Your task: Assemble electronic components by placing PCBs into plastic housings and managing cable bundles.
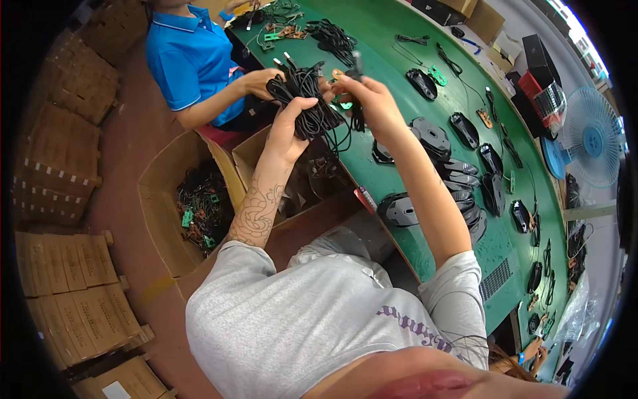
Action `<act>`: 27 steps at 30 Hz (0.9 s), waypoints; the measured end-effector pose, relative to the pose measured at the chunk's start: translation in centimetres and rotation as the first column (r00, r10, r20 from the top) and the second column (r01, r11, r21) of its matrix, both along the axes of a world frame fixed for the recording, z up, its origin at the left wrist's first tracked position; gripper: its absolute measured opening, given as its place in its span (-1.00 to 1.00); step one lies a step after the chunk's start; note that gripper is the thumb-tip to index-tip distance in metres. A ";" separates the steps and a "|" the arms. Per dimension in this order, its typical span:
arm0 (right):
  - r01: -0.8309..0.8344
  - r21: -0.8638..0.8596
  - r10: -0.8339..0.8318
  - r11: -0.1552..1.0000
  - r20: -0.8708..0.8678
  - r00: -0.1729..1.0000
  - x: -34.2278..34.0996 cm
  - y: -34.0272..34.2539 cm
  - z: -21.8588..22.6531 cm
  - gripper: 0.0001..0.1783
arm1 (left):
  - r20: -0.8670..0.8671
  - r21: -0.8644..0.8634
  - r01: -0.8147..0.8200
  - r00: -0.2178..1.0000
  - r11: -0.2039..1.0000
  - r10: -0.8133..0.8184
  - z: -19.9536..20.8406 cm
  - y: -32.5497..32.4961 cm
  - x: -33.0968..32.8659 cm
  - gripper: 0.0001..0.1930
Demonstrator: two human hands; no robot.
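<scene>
A thick bunch of coiled black USB cables [307, 106] hangs over the bench edge, with several plugs sticking up from its top. My left hand [290, 126] is closed around the lower left side of that bunch. Just right of it, my right hand [375, 106] is closed on a black cable [357, 120], part of which dangles below the fingers. A small orange-brown piece [337, 74] shows at my right fingertips; its kind is unclear. A co-worker's hand [262, 83] is at the left side of the bunch, touching or right behind it.
Grey-black mouse shells [430, 136] and more cables [332, 41] lie on the green bench [379, 166]. A cardboard box [159, 206] of wires and green boards stands at left. Stacked cartons [63, 146] line the far left; a blue fan [591, 137] is at right.
</scene>
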State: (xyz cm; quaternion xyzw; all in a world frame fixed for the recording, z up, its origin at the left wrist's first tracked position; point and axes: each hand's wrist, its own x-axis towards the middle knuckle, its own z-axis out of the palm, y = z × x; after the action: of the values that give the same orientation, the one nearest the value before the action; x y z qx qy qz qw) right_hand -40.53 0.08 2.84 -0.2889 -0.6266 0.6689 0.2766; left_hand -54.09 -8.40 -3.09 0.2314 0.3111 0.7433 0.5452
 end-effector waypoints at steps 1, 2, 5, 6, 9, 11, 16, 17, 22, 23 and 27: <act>-0.042 0.031 0.039 0.999 0.080 0.996 -0.4 -0.1 0.1 -0.73 | -0.020 0.009 -0.005 1.000 1.000 0.006 -0.6 0.1 -0.4 -0.66; -0.086 0.057 0.076 0.995 0.161 0.984 -0.7 -0.1 0.0 -0.74 | -0.040 0.017 -0.011 0.999 1.000 0.012 -1.1 0.2 -0.9 -0.68; -0.071 -0.048 0.072 0.996 0.025 0.997 -2.1 1.3 -1.0 -0.71 | -0.022 -0.004 -0.011 1.000 1.000 0.011 -0.8 0.7 -1.9 -0.69; -0.070 -0.101 0.066 0.992 -0.044 0.997 -2.6 1.9 -1.5 -0.70 | -0.014 -0.016 -0.012 1.000 1.000 0.012 -0.7 0.8 -2.3 -0.69; -0.069 -0.245 0.027 0.967 -0.170 0.985 -3.8 3.5 -2.3 -0.67 | 0.039 -0.045 0.000 0.999 0.999 0.002 -0.3 1.5 -3.7 -0.70; -0.079 -0.418 -0.047 0.905 -0.283 0.958 -4.4 4.5 -2.7 -0.64 | 0.121 -0.076 0.030 0.992 0.997 -0.020 -0.2 2.1 -4.5 -0.71; 0.022 -0.070 -0.023 0.997 -0.012 1.000 -7.4 3.5 -3.3 -0.62 | 0.166 -0.063 0.006 0.986 0.998 0.005 -4.8 5.1 -6.5 -0.73; 0.024 0.087 -0.033 0.996 0.097 0.995 -7.9 3.3 -3.3 -0.62 | 0.165 -0.053 -0.008 0.986 0.999 0.017 -5.7 5.4 -7.0 -0.73; -0.028 -0.029 0.028 0.999 0.029 0.999 -8.8 4.8 -3.0 -0.63 | 0.060 -0.025 0.073 0.996 0.997 -0.072 -2.3 4.8 -8.0 -0.72; -0.027 -0.027 0.028 0.999 0.031 0.999 -9.0 5.0 -3.1 -0.63 | 0.061 -0.023 0.073 0.996 0.997 -0.072 -1.9 4.8 -8.4 -0.72; -0.047 -0.404 -0.045 0.914 -0.215 0.976 -9.0 6.4 -3.5 -0.61 | 0.186 0.038 0.296 0.936 0.955 -0.297 -0.9 6.5 -10.2 -0.71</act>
State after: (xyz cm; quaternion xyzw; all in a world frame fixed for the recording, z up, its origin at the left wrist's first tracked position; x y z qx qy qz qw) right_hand -49.51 6.47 -0.70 -0.2640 -0.4398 0.8123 0.2776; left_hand -64.25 -1.94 -3.94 0.2061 0.2160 0.6727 0.6770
